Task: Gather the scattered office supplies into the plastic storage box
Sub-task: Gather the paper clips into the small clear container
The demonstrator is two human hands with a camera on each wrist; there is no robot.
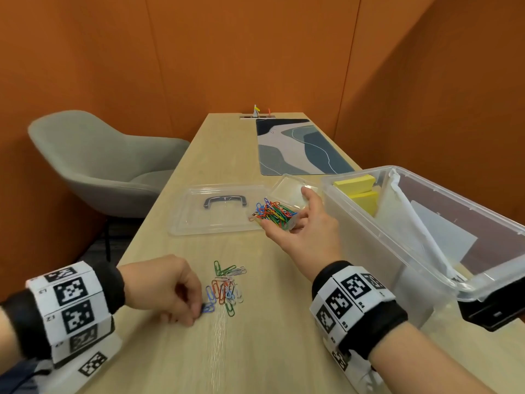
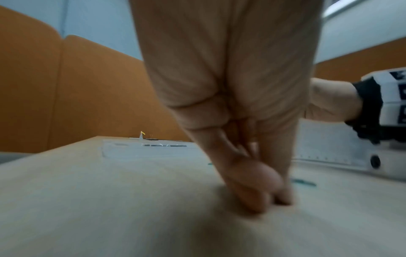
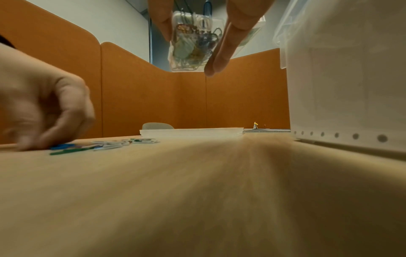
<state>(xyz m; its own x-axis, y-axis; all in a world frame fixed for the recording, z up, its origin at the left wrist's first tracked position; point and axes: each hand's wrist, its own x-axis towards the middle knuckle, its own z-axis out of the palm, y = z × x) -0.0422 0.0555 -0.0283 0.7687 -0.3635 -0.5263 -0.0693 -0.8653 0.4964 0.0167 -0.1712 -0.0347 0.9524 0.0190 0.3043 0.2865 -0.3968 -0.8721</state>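
Note:
Several coloured paper clips lie in a loose pile on the wooden table. My left hand is at the pile's near-left edge, thumb and fingers pinching a blue clip against the table; in the left wrist view its fingertips press down together. My right hand holds a small clear case full of clips, lid open, above the table. From below, the case sits between that hand's fingers. The big clear storage box stands at the right.
The storage box holds yellow sticky notes and white sheets. Its clear lid with a dark handle lies flat behind the pile. A patterned desk mat covers the far end. A grey chair stands left of the table.

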